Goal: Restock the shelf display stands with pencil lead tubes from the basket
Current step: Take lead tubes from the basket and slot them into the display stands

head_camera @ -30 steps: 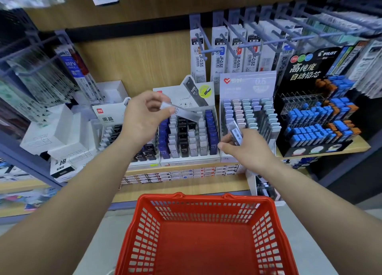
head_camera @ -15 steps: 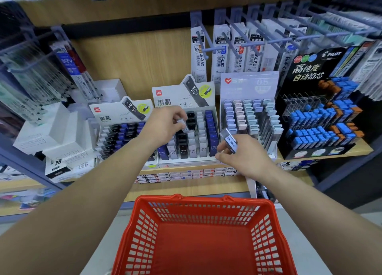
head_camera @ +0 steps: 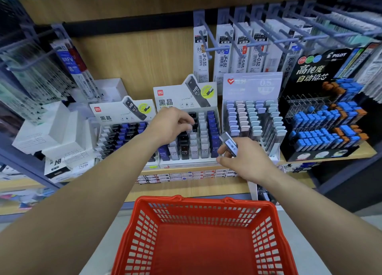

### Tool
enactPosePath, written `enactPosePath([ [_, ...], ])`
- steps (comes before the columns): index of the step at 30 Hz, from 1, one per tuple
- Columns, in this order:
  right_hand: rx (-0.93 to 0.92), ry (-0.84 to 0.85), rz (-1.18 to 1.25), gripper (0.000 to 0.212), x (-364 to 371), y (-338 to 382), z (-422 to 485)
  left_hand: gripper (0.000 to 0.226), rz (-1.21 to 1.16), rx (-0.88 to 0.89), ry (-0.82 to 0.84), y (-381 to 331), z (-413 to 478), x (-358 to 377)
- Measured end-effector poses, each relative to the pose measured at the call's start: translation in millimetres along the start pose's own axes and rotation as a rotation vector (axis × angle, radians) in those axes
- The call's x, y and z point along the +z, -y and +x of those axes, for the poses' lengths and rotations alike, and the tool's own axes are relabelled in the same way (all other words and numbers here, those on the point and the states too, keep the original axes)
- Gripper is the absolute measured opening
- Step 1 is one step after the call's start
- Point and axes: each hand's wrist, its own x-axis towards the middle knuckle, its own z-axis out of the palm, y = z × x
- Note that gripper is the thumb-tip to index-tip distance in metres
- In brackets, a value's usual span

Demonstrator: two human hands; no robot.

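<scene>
Nearest us, below both hands, is the red basket (head_camera: 142, 239), with grey floor (head_camera: 351, 243) around it. The part of its bottom that we see holds no tubes.

Just past its far rim the right hand (head_camera: 248, 163) pinches a lead tube (head_camera: 229, 145) between thumb and fingers, barcode label up. It is much where it was a second ago.

Change: a second ago the left hand (head_camera: 169, 126) held another tube up in the air, clear of the stock. It has since dropped to the middle stand (head_camera: 186, 162), and its fingers now curl down onto the caps of the black column. That tube no longer shows apart from the rows. We cannot tell whether the fingers still pinch its cap or have let go.

Our reading: one tube is seated or nearly so, and the right hand's tube goes next. With the basket seemingly bare, the restock looks close to done.

Beyond the hands, the wooden shelf (head_camera: 365, 151) carries the stands.
- Left of the left hand: a twin stand (head_camera: 115, 117) of black and blue tubes, then white boxes (head_camera: 51, 130).
- Right of the right hand: a pastel stand (head_camera: 252, 84).
- Further right: a black Pilot stand (head_camera: 314, 72), its upper wire slots empty.

Farthest, above the hands, peg hooks (head_camera: 237, 41) on the wood back panel hold refill packs.
</scene>
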Motion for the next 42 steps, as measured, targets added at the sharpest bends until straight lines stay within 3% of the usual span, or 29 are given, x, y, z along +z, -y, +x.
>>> enactPosePath([
  [3, -0.005, 0.002, -0.017, 0.011, 0.4, -0.2, 0.0, 0.021, -0.009, 0.015, 0.012, 2.9, 0.6, 0.0],
  [7, -0.005, 0.016, -0.018, 0.010, 2.7, -1.1, -1.1, 0.014, -0.190, -0.050, -0.044, 3.3, 1.3, 2.8],
  [14, -0.020, 0.054, -0.056, 0.011, 6.0, -3.1, -0.9, 0.005, -0.141, -0.080, -0.058, -2.6, -0.1, 9.4],
  [18, -0.035, 0.055, -0.022, 0.012, 5.3, -1.2, -2.1, 0.007, -0.300, -0.030, -0.148, -22.6, -24.8, 2.1],
  [21, -0.073, 0.064, 0.004, 0.015, 6.2, 6.5, -5.0, 0.008, -0.524, 0.008, 0.002, -39.9, -59.6, 2.0],
  [23, -0.113, 0.104, 0.012, 0.015, 9.6, 13.9, -8.8, 0.016, -0.548, 0.010, 0.073, -47.2, -78.1, 3.7],
  [27, -0.168, 0.170, 0.039, 0.016, 16.7, 27.1, -16.5, 0.012, -0.616, 0.005, 0.047, -52.1, -91.7, 2.0],
  [31, -0.157, 0.155, 0.042, 0.041, 11.3, 27.0, -17.5, 0.003, -0.686, -0.073, -0.014, -37.3, -103.9, -10.1],
  [34, -0.099, 0.161, 0.189, 0.046, 2.7, 23.2, -21.1, 0.004, -0.804, -0.222, -0.120, -19.8, -110.7, -19.1],
  [38, -0.002, 0.170, 0.600, 0.050, -7.3, 24.5, -22.2, 0.009, -0.794, -0.261, -0.085, -11.6, -115.3, -17.3],
  [42, 0.028, 0.061, 0.560, 0.036, -10.4, 25.7, -21.7, 0.010, -0.818, -0.249, 0.001, -16.6, -118.4, -8.9],
])
